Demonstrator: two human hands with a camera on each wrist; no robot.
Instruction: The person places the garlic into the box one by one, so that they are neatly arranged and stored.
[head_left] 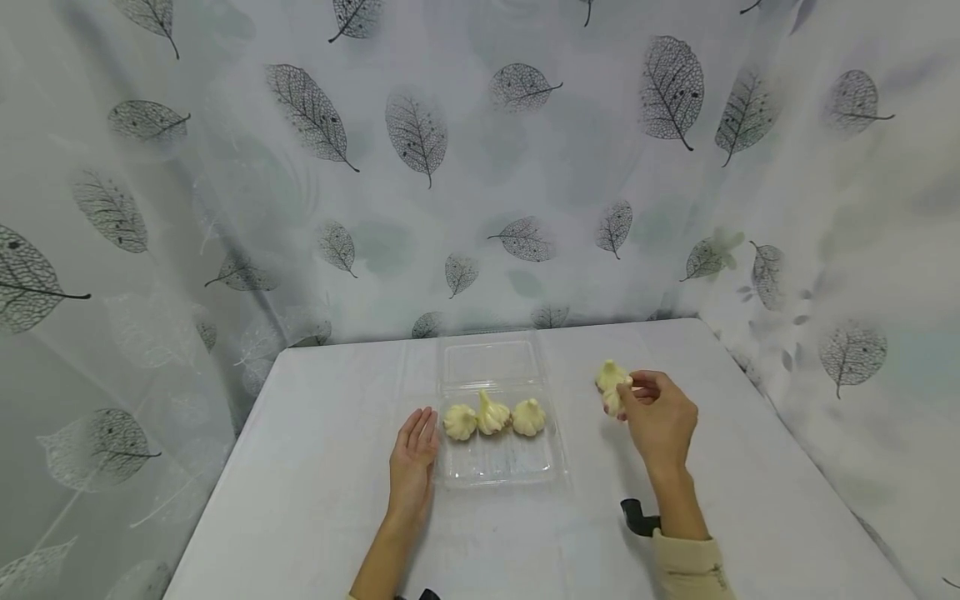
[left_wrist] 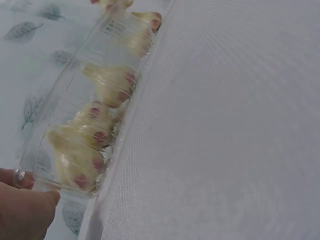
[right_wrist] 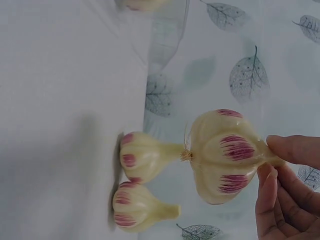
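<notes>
A clear plastic clamshell box (head_left: 498,462) lies with its lid folded back. Three pale garlic bulbs, one of them a middle bulb with a tall stem (head_left: 492,415), sit in a row inside it. My left hand (head_left: 411,458) rests against the box's left side, fingers extended; the left wrist view shows its thumb (left_wrist: 52,196) at the box's corner. To the right of the box, my right hand (head_left: 662,421) pinches a purple-streaked garlic bulb (right_wrist: 222,157) by its stem, above the table. Two more garlic bulbs, a nearer one (right_wrist: 142,156) and another beside it (right_wrist: 140,207), lie on the table.
A white cloth covers the table (head_left: 315,500). Behind it and at the sides hangs a leaf-patterned curtain (head_left: 480,208). The open lid (head_left: 491,360) reaches toward the table's back edge. A black strap piece (head_left: 637,518) shows at my right wrist.
</notes>
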